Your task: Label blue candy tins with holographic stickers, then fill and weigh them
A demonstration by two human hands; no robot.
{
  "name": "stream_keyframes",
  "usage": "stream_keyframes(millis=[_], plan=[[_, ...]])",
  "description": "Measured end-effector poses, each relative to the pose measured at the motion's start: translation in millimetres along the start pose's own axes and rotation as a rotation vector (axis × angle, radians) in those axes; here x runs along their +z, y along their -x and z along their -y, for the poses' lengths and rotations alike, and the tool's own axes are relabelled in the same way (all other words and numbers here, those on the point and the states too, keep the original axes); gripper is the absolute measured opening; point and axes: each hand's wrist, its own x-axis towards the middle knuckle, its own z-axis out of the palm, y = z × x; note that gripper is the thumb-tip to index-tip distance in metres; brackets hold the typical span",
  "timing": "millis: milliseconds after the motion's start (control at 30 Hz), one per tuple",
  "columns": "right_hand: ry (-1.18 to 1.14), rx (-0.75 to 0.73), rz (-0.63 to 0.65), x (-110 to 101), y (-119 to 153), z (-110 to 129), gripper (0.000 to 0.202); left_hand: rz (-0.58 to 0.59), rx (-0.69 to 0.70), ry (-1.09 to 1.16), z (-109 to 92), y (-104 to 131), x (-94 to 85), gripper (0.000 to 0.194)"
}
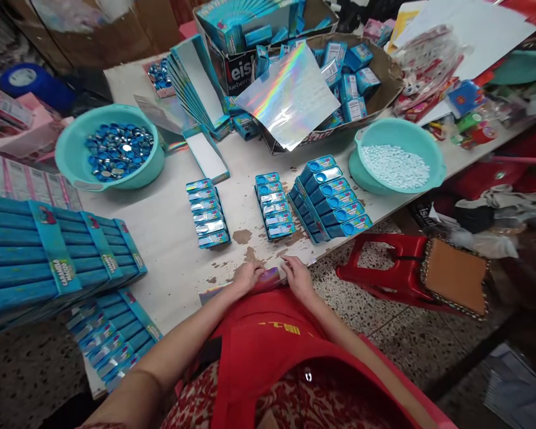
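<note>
A shiny holographic sheet [268, 279] lies at the table's front edge, against the red apron. My left hand [249, 276] is closed at the sheet, its fingertips curled over the upper edge. At the sheet's right end is my right hand [298, 276], fingers bent and drawn together; whatever they may pinch is too small to make out. Just beyond my hands stand a left row of blue small boxes [209, 214], a middle row of blue small boxes [274, 208] and a larger right-hand stack of blue boxes [333, 199].
A turquoise basin [154, 164] of blue-and-silver caps stands left; another turquoise basin [361, 173] holds white pellets. Behind are a carton [386, 71] of blue packs and a loose holographic sheet [290, 95]. Blue packs [58, 250] are piled left; a red stool [384, 262] stands right.
</note>
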Motion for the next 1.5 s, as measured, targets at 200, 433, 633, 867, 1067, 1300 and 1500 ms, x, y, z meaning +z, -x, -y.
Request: stream_keyframes(millis=[200,433,633,867,1067,1300,1500], plan=[[0.504,-0.402,0.017,4,15,5,0.034,-0.028,-0.016,0.031,4,-4,3.4,0.023],[0.532,-0.523,0.079,7,33,-16,0.032,-0.038,-0.022,0.069,6,-9,5.8,0.024],[0.146,-0.261,-0.045,9,27,-14,0.039,-0.020,0.023,0.072,8,-10,5.0,0.024],[-0.382,0.111,0.295,14,4,8,0.029,-0.113,0.155,-0.006,-3,27,-4.7,0.023],[-0.302,-0.047,0.008,-66,32,48,0.021,-0.291,-0.059,-0.038,-8,92,-26.1,0.047],[0.080,-0.861,0.116,-115,81,88,0.017,-0.063,-0.223,1.094,-37,93,-3.9,0.067],[0.167,-0.863,0.442,-52,90,47,0.036,-0.329,0.091,0.734,-40,86,16.8,0.032]])
